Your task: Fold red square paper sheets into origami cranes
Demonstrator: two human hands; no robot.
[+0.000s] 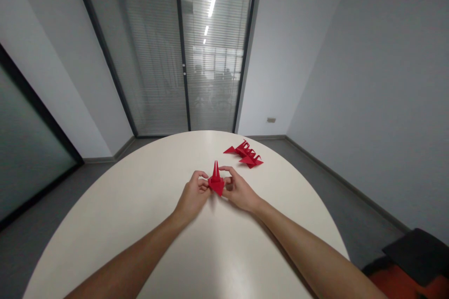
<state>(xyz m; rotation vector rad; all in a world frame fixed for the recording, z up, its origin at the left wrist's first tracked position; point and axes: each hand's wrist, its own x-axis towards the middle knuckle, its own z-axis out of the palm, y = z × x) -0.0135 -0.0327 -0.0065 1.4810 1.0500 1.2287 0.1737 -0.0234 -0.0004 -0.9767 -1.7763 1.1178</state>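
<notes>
Between my two hands is a red origami paper crane [216, 183], held just above the table, its two narrow points standing up side by side and a wide flap hanging toward me. My left hand [197, 191] pinches its left edge with bent fingers. On the other side, my right hand [239, 188] grips the right edge, its index finger reaching up close to the upright points. Parts of the fingertips are hidden behind the paper. Beyond my right hand, several folded red paper cranes [250, 160] lie close together in a row.
A round white table [147, 205] fills the space before me. Past its far edge stand a glass door with blinds [217, 88] and grey walls. A black and orange chair [417, 261] is at the lower right. A wall socket [271, 120] sits low on the back wall.
</notes>
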